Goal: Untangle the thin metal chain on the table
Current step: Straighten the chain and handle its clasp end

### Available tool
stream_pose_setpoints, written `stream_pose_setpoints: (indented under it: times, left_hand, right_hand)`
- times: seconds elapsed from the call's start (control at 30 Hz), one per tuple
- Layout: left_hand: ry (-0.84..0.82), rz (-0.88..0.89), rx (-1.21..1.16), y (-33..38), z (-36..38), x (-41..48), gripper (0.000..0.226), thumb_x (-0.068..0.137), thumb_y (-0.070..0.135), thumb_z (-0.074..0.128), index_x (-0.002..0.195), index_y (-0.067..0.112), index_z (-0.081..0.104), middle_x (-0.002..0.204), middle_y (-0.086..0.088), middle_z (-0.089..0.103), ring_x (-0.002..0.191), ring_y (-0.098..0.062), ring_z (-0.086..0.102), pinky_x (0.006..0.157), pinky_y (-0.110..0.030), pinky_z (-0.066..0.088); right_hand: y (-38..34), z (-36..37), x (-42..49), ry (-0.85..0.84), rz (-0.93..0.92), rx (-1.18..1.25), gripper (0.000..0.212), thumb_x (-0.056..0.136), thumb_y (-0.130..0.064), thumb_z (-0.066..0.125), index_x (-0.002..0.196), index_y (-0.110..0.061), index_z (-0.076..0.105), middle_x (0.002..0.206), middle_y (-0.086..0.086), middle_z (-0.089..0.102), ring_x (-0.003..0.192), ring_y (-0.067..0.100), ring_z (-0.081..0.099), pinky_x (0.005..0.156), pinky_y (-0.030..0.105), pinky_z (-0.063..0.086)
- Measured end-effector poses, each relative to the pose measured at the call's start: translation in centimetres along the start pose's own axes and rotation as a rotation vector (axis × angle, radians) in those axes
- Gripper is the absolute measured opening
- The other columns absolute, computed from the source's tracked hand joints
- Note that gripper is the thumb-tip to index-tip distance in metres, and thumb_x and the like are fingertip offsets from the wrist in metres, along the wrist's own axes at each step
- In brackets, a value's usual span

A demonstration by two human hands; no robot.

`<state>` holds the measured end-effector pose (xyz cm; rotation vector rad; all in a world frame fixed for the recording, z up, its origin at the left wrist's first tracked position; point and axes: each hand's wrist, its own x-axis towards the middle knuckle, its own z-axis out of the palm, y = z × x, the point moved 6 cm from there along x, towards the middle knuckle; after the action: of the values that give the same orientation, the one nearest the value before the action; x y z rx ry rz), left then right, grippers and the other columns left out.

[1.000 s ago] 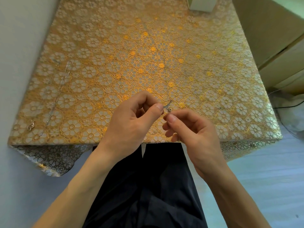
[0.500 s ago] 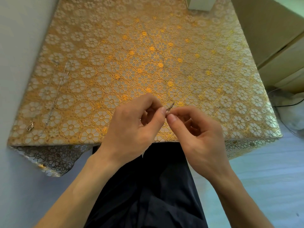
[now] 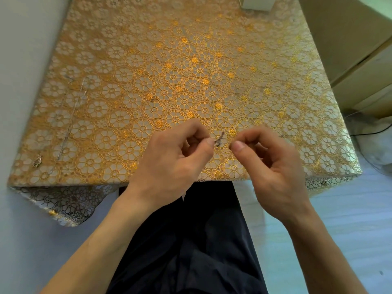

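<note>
The table (image 3: 191,60) fills most of the view under a gold flowered cloth (image 3: 70,200). Its far edge is cut off at the top, and a fold of the cloth hangs below its near left corner. Its left side lies close along a pale wall (image 3: 25,60). Cardboard boxes (image 3: 350,49) stand just off its right side, partly out of view. Most of the tabletop beyond the hands is open cloth. Dark trousers (image 3: 191,240) run under the table's near edge, which hides the knees.

The left hand (image 3: 169,162) and right hand (image 3: 269,166) are raised over the table's near edge, a little apart, each with its fingers curled in and thumb pressed to forefinger. A pale box (image 3: 256,2) at the table's far edge shows only its base. A second chain (image 3: 74,115) lies stretched along the table's left side, faint against the pattern, with a clasp (image 3: 37,161) near the table's near left corner.

The thin metal chain (image 3: 219,140) shows as a small dark knot between the two thumbs, over the table's near middle. The left hand pinches it right beside the knot. The right hand pinches its other side, where the strand is too fine to trace.
</note>
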<state>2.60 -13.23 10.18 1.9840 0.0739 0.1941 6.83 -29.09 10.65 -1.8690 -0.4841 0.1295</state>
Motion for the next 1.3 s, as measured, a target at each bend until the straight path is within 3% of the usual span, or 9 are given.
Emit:
stream_pose_setpoints:
  times: [0.1, 0.23, 0.43, 0.7, 0.83, 0.9, 1.03, 1.13, 1.3]
  left_hand:
    - [-0.013, -0.063, -0.183, -0.6, 0.4, -0.2, 0.025, 0.086, 0.042, 0.057, 0.076, 0.019, 0.060, 0.062, -0.003, 0.048, 0.055, -0.011, 0.038, 0.052, -0.024, 0.032]
    - [-0.009, -0.093, -0.295, -1.0, 0.6, -0.3, 0.026, 0.084, 0.043, 0.056, 0.076, 0.019, 0.059, 0.059, 0.010, 0.044, 0.054, -0.013, 0.037, 0.053, -0.026, 0.032]
    - [0.071, -0.061, -0.275, -0.7, 0.1, -0.6, 0.023, 0.088, 0.041, 0.056, 0.079, 0.020, 0.057, 0.063, 0.002, 0.044, 0.056, -0.011, 0.036, 0.053, -0.022, 0.031]
    - [0.081, -0.039, -0.356, -0.3, 0.1, -0.6, 0.020, 0.089, 0.039, 0.057, 0.081, 0.021, 0.062, 0.058, 0.013, 0.045, 0.053, -0.012, 0.037, 0.053, -0.021, 0.032]
    - [0.057, -0.037, -0.493, 0.1, 0.3, -0.5, 0.017, 0.088, 0.033, 0.058, 0.078, 0.019, 0.062, 0.058, 0.005, 0.046, 0.053, -0.010, 0.038, 0.052, -0.020, 0.030]
    - [0.041, -0.065, -0.580, -0.2, 0.4, -0.5, 0.021, 0.086, 0.032, 0.059, 0.078, 0.013, 0.061, 0.058, -0.001, 0.041, 0.052, -0.015, 0.035, 0.050, -0.026, 0.027]
    - [-0.020, -0.089, -0.629, -0.6, 0.6, -0.5, 0.022, 0.084, 0.031, 0.059, 0.076, 0.012, 0.064, 0.057, 0.006, 0.045, 0.052, -0.012, 0.037, 0.051, -0.018, 0.033]
    - [-0.049, -0.098, -0.643, -0.5, 0.9, -0.5, 0.019, 0.083, 0.031, 0.059, 0.075, 0.014, 0.064, 0.056, 0.008, 0.046, 0.051, -0.011, 0.037, 0.051, -0.017, 0.033]
    - [-0.065, -0.135, -0.683, -0.7, 1.2, -0.7, 0.012, 0.081, 0.025, 0.062, 0.072, 0.016, 0.062, 0.057, 0.012, 0.049, 0.051, -0.008, 0.037, 0.050, -0.015, 0.033]
  right_hand:
    - [-0.2, 0.2, -0.2, -0.009, 0.025, 0.088, 0.007, 0.093, -0.018, 0.062, 0.086, -0.018, 0.064, 0.069, 0.009, 0.054, 0.057, 0.008, 0.043, 0.054, 0.017, 0.036]
    - [-0.5, 0.2, -0.3, 0.005, 0.006, 0.124, 0.007, 0.091, -0.016, 0.064, 0.085, -0.016, 0.067, 0.056, -0.015, 0.045, 0.052, 0.003, 0.037, 0.053, 0.016, 0.033]
    - [-1.0, -0.1, -0.3, 0.054, -0.039, 0.064, 0.003, 0.088, -0.019, 0.072, 0.087, -0.018, 0.074, 0.055, -0.023, 0.047, 0.052, 0.005, 0.031, 0.052, 0.019, 0.029]
    - [-0.6, 0.5, -0.5, 0.048, 0.008, 0.081, 0.002, 0.084, -0.022, 0.077, 0.083, -0.021, 0.079, 0.055, -0.014, 0.050, 0.053, 0.013, 0.038, 0.053, 0.033, 0.036]
    - [-0.4, 1.1, -0.4, 0.036, 0.049, 0.098, 0.003, 0.083, -0.024, 0.079, 0.085, -0.026, 0.081, 0.058, 0.011, 0.046, 0.058, 0.031, 0.043, 0.057, 0.047, 0.042]
    - [-0.3, 1.3, -0.3, 0.019, 0.079, 0.115, 0.002, 0.084, -0.024, 0.080, 0.086, -0.025, 0.081, 0.056, 0.010, 0.041, 0.057, 0.030, 0.041, 0.056, 0.045, 0.040]
    - [0.4, 1.5, 0.2, -0.018, 0.195, 0.272, 0.011, 0.079, -0.025, 0.076, 0.079, -0.015, 0.080, 0.056, 0.016, 0.026, 0.051, 0.013, 0.028, 0.050, 0.026, 0.027]
    - [0.5, 1.6, 0.5, -0.027, 0.276, 0.399, 0.006, 0.072, -0.022, 0.076, 0.071, -0.016, 0.077, 0.050, 0.002, 0.029, 0.046, 0.005, 0.030, 0.048, 0.011, 0.031]
    - [1.5, 2.1, 0.5, -0.064, 0.375, 0.510, 0.009, 0.069, -0.021, 0.085, 0.071, -0.017, 0.077, 0.058, 0.009, 0.033, 0.047, 0.008, 0.027, 0.045, 0.016, 0.025]
